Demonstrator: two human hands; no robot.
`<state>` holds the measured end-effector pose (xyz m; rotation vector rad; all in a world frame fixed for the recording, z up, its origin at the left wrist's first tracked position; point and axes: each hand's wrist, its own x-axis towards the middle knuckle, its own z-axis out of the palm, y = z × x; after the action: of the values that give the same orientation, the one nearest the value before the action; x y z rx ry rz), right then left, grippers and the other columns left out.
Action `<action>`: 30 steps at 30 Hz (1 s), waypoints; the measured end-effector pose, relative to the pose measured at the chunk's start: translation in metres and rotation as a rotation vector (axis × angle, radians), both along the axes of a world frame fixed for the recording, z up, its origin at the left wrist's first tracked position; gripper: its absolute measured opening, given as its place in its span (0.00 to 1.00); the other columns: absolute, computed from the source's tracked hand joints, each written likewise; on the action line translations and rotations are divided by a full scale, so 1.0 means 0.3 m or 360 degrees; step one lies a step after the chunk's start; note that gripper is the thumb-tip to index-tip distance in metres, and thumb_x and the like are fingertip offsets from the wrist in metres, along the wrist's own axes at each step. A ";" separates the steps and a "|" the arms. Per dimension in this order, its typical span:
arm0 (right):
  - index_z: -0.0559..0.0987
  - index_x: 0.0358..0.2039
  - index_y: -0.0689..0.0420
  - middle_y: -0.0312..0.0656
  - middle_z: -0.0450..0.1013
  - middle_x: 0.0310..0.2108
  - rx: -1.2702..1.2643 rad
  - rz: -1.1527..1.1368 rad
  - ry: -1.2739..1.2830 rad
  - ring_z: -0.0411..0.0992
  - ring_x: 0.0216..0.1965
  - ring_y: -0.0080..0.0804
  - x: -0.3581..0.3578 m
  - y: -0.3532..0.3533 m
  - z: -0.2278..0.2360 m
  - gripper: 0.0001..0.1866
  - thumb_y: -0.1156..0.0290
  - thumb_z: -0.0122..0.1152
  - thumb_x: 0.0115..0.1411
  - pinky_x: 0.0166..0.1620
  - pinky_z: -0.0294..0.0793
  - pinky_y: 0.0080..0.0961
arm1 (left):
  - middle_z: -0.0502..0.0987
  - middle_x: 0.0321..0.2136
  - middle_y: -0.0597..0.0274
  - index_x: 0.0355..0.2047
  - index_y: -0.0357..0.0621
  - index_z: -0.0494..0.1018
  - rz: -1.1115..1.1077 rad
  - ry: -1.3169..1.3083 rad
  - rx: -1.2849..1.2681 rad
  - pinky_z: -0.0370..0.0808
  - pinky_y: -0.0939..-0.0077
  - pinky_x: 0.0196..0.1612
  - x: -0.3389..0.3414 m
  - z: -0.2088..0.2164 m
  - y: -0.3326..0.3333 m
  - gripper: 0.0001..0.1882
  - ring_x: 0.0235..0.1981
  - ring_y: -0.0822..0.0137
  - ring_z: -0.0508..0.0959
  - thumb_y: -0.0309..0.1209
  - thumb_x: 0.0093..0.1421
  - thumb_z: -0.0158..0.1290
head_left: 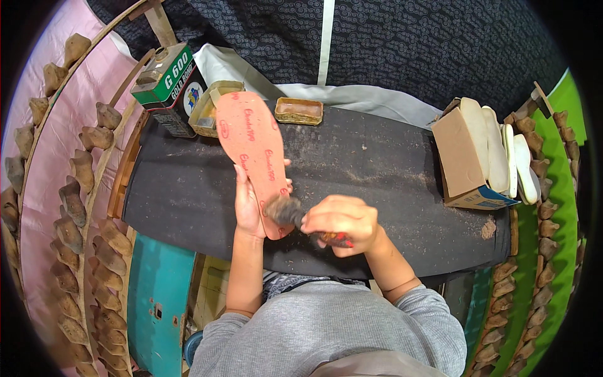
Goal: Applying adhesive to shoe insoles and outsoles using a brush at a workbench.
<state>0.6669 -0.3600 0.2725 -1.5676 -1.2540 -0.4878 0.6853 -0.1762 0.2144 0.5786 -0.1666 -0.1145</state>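
My left hand grips a flat orange-pink shoe insole with red print, thumb at its left edge and fingertips showing at the right. The insole is held up over the dark table, its wide end pointing away from me. In my right hand a brush with dark, worn bristles is held by its handle. Its bristles are at the near, narrow end of the insole and look slightly blurred. Most of the handle is hidden in my closed fingers.
A green and black metal can, an open yellowish container and a small tray stand at the table's back left. A cardboard box of white soles is at right. Wooden shoe lasts line racks on both sides.
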 end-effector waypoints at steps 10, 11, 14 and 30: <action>0.79 0.27 0.64 0.45 0.76 0.27 0.0068 -0.0208 -0.0059 0.76 0.27 0.37 0.020 -0.004 -0.005 0.19 0.85 0.59 0.27 0.31 0.75 0.27 | 0.73 0.48 0.52 0.59 0.43 0.60 -0.0008 0.0032 0.0014 0.77 0.68 0.43 -0.024 -0.008 -0.004 0.34 0.40 0.64 0.77 0.57 0.67 0.27; 0.79 0.27 0.64 0.45 0.76 0.26 0.0016 -0.0248 -0.0067 0.76 0.27 0.38 -0.002 0.000 -0.010 0.18 0.84 0.59 0.28 0.31 0.75 0.27 | 0.73 0.48 0.52 0.59 0.43 0.60 -0.0003 0.0028 0.0013 0.77 0.68 0.43 -0.019 -0.017 0.007 0.34 0.40 0.64 0.77 0.57 0.67 0.27; 0.79 0.26 0.64 0.45 0.76 0.25 0.0039 -0.0287 -0.0010 0.76 0.27 0.38 -0.003 -0.010 -0.006 0.18 0.85 0.58 0.27 0.31 0.75 0.27 | 0.71 0.51 0.50 0.60 0.43 0.59 -0.0133 0.0014 0.0037 0.77 0.68 0.44 -0.025 -0.044 0.003 0.34 0.43 0.64 0.77 0.57 0.67 0.27; 0.78 0.37 0.60 0.44 0.75 0.36 0.0490 -0.1028 -0.0148 0.77 0.33 0.32 0.254 0.005 0.042 0.19 0.92 0.56 0.44 0.35 0.78 0.23 | 0.73 0.43 0.52 0.55 0.38 0.63 -0.0274 0.0070 0.0364 0.75 0.71 0.38 -0.038 -0.107 -0.007 0.36 0.34 0.66 0.75 0.58 0.67 0.26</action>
<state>0.7432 -0.3585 0.2849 -1.6714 -0.6671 -1.1171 0.6738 -0.1783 0.1824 0.7888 -0.1612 -0.3158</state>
